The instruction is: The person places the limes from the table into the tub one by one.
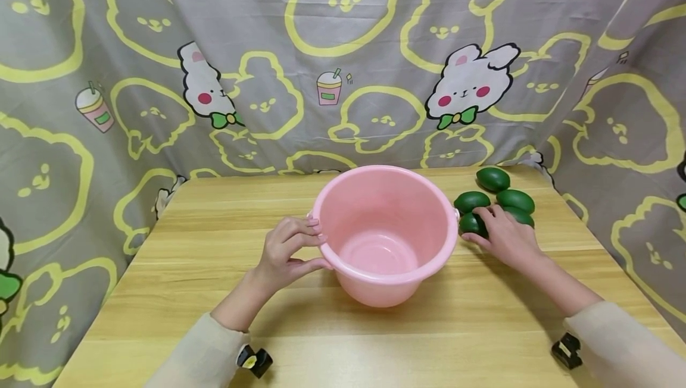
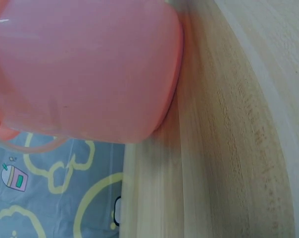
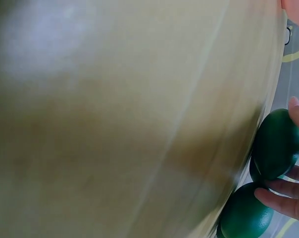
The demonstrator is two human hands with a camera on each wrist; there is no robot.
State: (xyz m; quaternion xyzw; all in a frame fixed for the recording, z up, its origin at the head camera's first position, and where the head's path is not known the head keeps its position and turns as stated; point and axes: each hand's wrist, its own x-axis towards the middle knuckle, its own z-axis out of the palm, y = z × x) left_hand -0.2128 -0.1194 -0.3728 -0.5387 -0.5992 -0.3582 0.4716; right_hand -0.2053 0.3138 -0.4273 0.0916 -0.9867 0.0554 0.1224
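A pink plastic bucket (image 1: 383, 293) stands upright at the middle of the table, and its inside shows no contents. My left hand (image 1: 289, 251) grips the bucket's left rim, fingers over the edge and thumb lower down outside. To the right of the bucket lie several smooth, dark green oval fruits (image 1: 493, 180) in a cluster. My right hand (image 1: 506, 236) reaches in from the front and holds the nearest left fruit (image 1: 473, 225) between thumb and fingers. In the right wrist view this fruit (image 3: 275, 144) sits between thumb and fingers, while a fingertip touches a neighbouring fruit (image 3: 246, 213).
The wooden table (image 1: 225, 227) carries the bucket and fruits. A grey curtain (image 1: 257, 13) with yellow cartoon outlines hangs behind and on both sides. The bucket's side handle knob (image 1: 457, 214) is close to the fruits. Black camera mounts (image 1: 254, 361) sit at both sleeves.
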